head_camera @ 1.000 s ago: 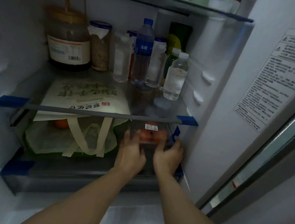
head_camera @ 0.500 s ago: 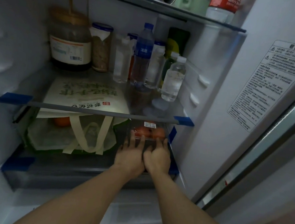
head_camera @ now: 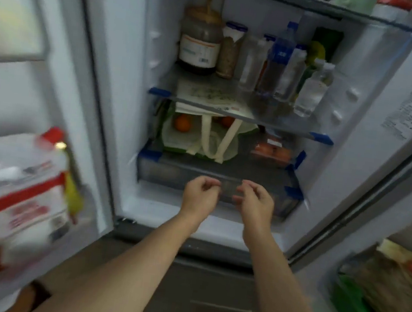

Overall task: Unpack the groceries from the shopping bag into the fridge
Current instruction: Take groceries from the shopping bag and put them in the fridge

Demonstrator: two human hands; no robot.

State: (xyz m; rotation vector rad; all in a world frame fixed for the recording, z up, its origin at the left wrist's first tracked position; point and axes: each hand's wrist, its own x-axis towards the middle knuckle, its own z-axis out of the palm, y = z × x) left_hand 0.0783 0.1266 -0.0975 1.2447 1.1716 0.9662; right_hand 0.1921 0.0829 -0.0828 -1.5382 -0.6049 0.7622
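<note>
The white fridge w/ its doors open (head_camera: pixel 119 88) fills most of the view. Both bare arms reach toward its low part. The left hand (head_camera: pixel 201 195) and right hand (head_camera: pixel 256 203) sit side by side, just in front of the clear plastic drawer w/ blue tape on its corners (head_camera: pixel 171 175). Fingers on both are curled in loose, thumbs near fingertips, and neither one has hold of anything. They don't touch the drawer front, as far as I can tell; pic is blurry.

Above the drawer, on the shelf right over it, sits the clear plastic box of red tomatoes w/ a white label (head_camera: pixel 272 149), at the right side. Left of that box is the cream cloth shopping bag w/ long handles (head_camera: pixel 202 134), lying floppy, w/ a round orange fruit (head_camera: pixel 182 123) showing at its left end.

One shelf up from the bag is the glass shelf w/ blue tape (head_camera: pixel 268 122). On it, at the left-back, stands a big brown jar w/ a tan lid & white label (head_camera: pixel 200 42). Right of the jar are several clear water bottles w/ blue & white caps (head_camera: pixel 284 61).

Far left of the fridge body, in the door, is a blurry red & white packet (head_camera: pixel 25 201).
</note>
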